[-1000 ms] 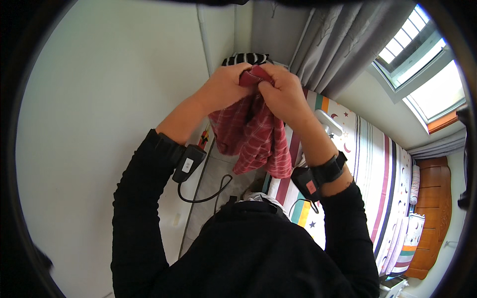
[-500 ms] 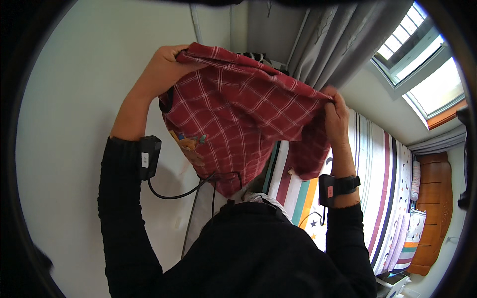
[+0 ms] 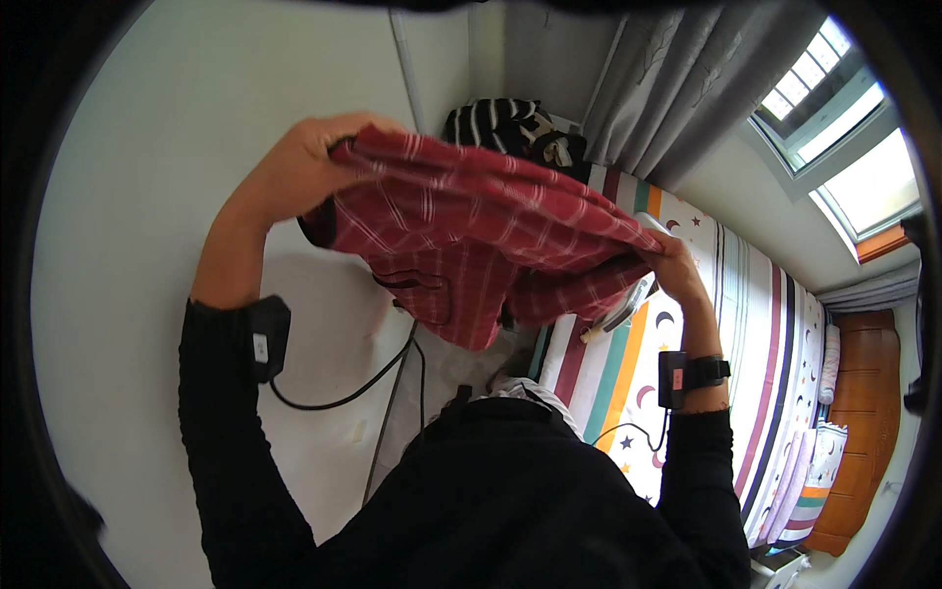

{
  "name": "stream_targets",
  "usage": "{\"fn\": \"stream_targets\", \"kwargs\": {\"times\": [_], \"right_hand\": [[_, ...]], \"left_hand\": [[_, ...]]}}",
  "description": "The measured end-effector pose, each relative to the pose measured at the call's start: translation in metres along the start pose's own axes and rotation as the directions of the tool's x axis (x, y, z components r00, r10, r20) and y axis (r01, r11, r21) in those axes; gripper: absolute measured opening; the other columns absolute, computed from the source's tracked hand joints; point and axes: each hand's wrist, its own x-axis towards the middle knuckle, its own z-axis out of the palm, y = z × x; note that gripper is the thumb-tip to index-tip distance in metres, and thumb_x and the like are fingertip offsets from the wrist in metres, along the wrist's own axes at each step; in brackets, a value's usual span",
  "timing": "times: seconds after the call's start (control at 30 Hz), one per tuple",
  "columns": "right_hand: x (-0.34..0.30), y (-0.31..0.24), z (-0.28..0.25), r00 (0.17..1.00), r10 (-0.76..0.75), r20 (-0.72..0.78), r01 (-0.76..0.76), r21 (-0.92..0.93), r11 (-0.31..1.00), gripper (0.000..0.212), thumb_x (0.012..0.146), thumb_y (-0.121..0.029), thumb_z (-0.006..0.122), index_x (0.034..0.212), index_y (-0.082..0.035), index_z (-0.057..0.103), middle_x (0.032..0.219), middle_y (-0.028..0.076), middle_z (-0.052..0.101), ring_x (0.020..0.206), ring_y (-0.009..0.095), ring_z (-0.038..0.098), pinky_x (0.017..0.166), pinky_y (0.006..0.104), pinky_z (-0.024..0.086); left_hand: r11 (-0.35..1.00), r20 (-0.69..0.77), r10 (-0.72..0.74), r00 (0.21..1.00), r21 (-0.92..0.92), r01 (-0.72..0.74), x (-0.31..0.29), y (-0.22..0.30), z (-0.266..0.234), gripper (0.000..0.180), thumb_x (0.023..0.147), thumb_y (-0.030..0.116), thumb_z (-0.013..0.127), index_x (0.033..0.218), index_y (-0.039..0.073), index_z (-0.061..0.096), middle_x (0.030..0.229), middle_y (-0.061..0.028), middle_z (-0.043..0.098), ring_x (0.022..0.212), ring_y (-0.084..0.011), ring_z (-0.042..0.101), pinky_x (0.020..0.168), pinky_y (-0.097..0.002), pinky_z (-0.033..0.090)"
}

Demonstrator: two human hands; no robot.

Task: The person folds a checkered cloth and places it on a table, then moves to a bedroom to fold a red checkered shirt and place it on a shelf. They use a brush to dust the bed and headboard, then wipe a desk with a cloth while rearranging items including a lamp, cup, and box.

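Observation:
Between my hands hangs a red plaid garment (image 3: 471,221) with white check lines, dark edging and a pocket low down; whether it is an apron or a shirt I cannot make out. My left hand (image 3: 319,162) pinches its upper left corner, thumb below the cloth. At the far right corner my right hand (image 3: 677,267) grips the edge. The upper part is bunched in folds and slightly blurred, while the lower part dangles in front of my body. Each wrist wears a black strapped box with a cable.
To the right lies a bed (image 3: 756,324) with a striped, star-and-moon cover. A pale object (image 3: 620,312) shows partly behind the garment. Dark striped clothes (image 3: 496,123) are piled beyond it. Grey curtains (image 3: 657,88) hang by the window (image 3: 829,128); a white wall (image 3: 128,294) stands left.
The garment's upper edge has sunk and its lower part has swung up and folded, hiding the bear picture and showing the pocket. My left hand has moved slightly left, my right hand lower.

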Motion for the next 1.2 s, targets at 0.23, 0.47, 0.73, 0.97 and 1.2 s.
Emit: {"fn": "stream_targets", "kwargs": {"times": [0.23,0.47,0.73,0.97,1.2], "right_hand": [[-0.054,-0.047,-0.049,0.976,-0.215,0.036,0.192,-0.605,0.773,0.03,0.068,0.004,0.071,0.096,-0.007,0.07,0.1,0.009,0.065,0.1,0.026,0.055,0.09,0.0359,0.045],[-0.038,-0.057,-0.007,0.867,-0.492,-0.074,0.341,-0.63,0.697,0.036,0.067,-0.001,0.067,0.101,-0.013,0.065,0.103,0.009,0.059,0.091,0.031,0.062,0.077,0.0356,0.05],[-0.071,0.02,0.157,0.495,-0.009,0.869,0.206,-0.107,0.973,0.037,0.083,-0.028,0.062,0.111,-0.005,0.059,0.11,0.02,0.061,0.096,0.033,0.06,0.084,0.0396,0.047],[-0.106,0.043,0.145,0.321,0.069,0.945,-0.346,0.05,0.937,0.039,0.086,-0.032,0.058,0.113,-0.004,0.058,0.111,0.019,0.061,0.098,0.031,0.06,0.086,0.0393,0.047],[-0.106,0.042,0.137,0.439,0.165,0.883,-0.674,0.203,0.71,0.041,0.089,-0.035,0.055,0.115,-0.003,0.058,0.111,0.017,0.062,0.099,0.029,0.06,0.089,0.0391,0.046]], "left_hand": [[0.932,0.741,0.287,0.607,-0.362,0.001,-0.03,0.046,0.057,0.027,0.081,0.006,0.063,0.108,0.004,0.061,0.131,-0.021,0.05,0.109,-0.0285,0.059,0.083,-0.0331,0.049],[0.871,0.869,0.478,0.129,-0.488,0.059,-0.031,0.088,0.138,0.018,0.082,0.011,0.059,0.098,0.006,0.052,0.134,-0.0211,0.039,0.112,-0.0344,0.05,0.079,-0.0403,0.05],[0.89,0.84,0.45,0.302,-0.451,-0.07,-0.029,0.099,0.109,0.01,0.078,0.01,0.06,0.085,0.005,0.055,0.093,-0.0128,0.054,0.081,-0.0293,0.057,0.059,-0.0388,0.047],[0.979,0.073,-0.204,0.976,0.016,0.204,0.037,-0.013,0.079,0.031,0.084,0.024,0.066,0.108,0.005,0.062,0.088,-0.0091,0.068,0.072,-0.0171,0.067,0.069,-0.0283,0.055],[1.0,0.522,0.007,0.853,-0.001,-0.008,-0.022,-0.102,0.163,0.044,0.094,0.03,0.052,0.132,0.009,0.046,0.139,-0.0144,0.041,0.132,-0.0273,0.034,0.109,-0.0381,0.026]]}}
